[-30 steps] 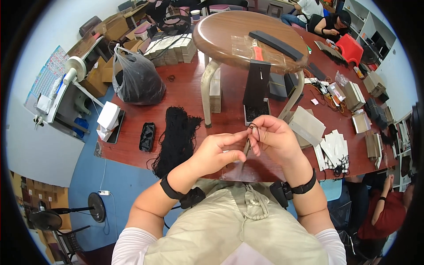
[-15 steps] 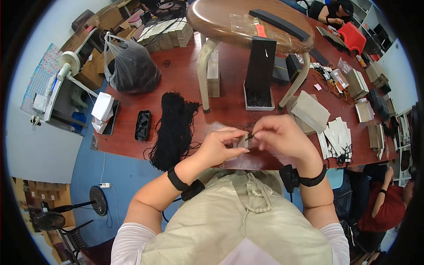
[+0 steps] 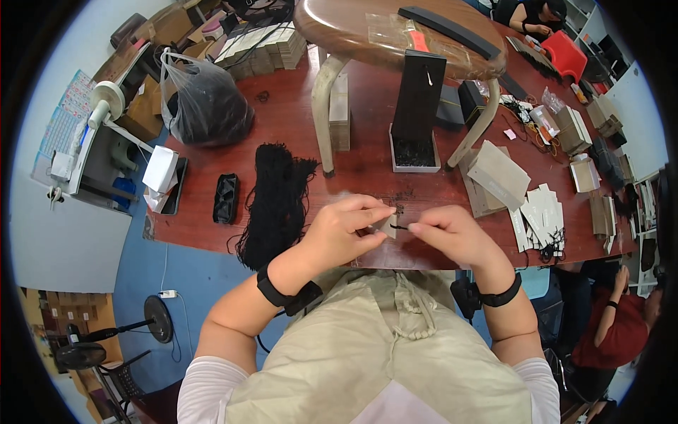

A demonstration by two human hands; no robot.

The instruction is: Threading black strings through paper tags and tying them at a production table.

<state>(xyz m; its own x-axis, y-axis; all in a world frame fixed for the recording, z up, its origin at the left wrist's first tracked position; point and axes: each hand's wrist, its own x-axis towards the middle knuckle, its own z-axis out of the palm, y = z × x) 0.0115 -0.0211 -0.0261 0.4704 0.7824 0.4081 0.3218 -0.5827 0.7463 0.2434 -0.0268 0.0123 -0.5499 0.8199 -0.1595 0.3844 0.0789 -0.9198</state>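
1. Left hand (image 3: 346,230) pinches a small pale tag (image 3: 387,226) between thumb and fingertips, just above the near edge of the red-brown table (image 3: 367,152)
2. Right hand (image 3: 452,233) meets it from the right, thumb and forefinger closed on a short black cord (image 3: 399,227) that touches the tag; the two hands nearly touch
3. Both wrists carry black bands
4. Bundle of black cords (image 3: 277,201) lies on the table left of the hands, its ends hanging over the table's near edge
5. Small black pouch (image 3: 226,198) sits just left of the bundle
6. Black display stand (image 3: 418,106) on a white tray stands upright on the table, beyond the hands
7. Round wooden stool (image 3: 395,28) stands on the table, straddling the stand
8. Dark plastic bag (image 3: 205,106) at the table's far left
9. Grey boxes (image 3: 498,177) and white cards (image 3: 540,215) lie on the table right of the hands
10. A person in red (image 3: 621,325) sits past the table's right end
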